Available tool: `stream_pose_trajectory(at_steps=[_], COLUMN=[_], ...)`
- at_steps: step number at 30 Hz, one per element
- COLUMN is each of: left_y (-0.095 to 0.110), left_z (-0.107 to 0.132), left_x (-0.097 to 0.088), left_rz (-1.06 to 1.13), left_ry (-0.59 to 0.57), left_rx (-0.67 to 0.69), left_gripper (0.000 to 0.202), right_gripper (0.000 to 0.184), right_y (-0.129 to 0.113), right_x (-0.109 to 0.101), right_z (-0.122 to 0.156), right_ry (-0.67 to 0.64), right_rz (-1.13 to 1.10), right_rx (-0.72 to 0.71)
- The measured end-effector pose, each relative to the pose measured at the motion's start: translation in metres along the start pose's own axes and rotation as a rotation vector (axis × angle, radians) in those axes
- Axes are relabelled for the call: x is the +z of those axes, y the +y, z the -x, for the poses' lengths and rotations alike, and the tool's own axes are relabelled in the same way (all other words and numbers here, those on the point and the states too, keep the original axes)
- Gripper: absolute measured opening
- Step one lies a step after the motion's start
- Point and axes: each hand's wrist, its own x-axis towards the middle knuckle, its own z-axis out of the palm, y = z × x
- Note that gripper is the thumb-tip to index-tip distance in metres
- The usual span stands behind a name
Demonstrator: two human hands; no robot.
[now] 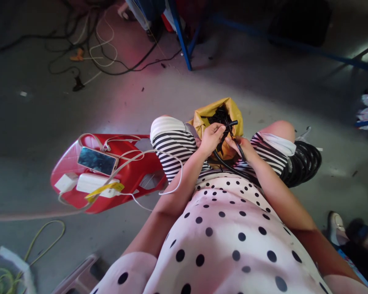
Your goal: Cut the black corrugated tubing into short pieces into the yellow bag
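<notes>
My left hand [213, 136] is closed, its fingers pinching a black ribbed tube [232, 123] near its end, above an open yellow bag [201, 118]. Close beside it, my right hand [247, 148] is closed round a dark tool with a curved handle [241, 151] and a bit of orange; it looks like cutters, though the fingers hide much of it. Its front end lies across or beside the tube; which, I cannot tell. Many short black pieces [219, 115] fill the bag, which stands between my knees. More black tube [230, 168] runs over my lap to the right.
To the left, a red plastic stool [101, 206] bears a phone [97, 160], white chargers [93, 183] and cables. A coil of black tube [306, 163] lies by my right knee. Ahead are a blue metal leg [184, 45], floor cables [107, 73] and another person's feet. Another shoe [336, 226] is at right.
</notes>
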Motion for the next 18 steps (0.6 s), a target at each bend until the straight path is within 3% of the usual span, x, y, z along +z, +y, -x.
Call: stream_pose_trajectory(at_steps=[8,13,18], left_y=[0.001,-0.005,-0.001], left_z=[0.001,-0.004,-0.005], left_x=[0.002,-0.003,-0.011], left_rz=[0.030,-0.038,-0.112], left_ry=[0.000,-0.010,-0.146], left_rx=[-0.005,0.007,-0.005], left_gripper=[0.016,0.024,0.023], right_gripper=[0.077,0.076,0.075], right_y=[-0.007,-0.004,-0.001], right_x=[0.001,-0.001,-0.007], right_z=[0.001,-0.003,-0.009], right_ry=[-0.006,-0.018,-0.051], right_rz=[-0.060,-0.048,0.072], right_rx=[0.038,0.042,0.028])
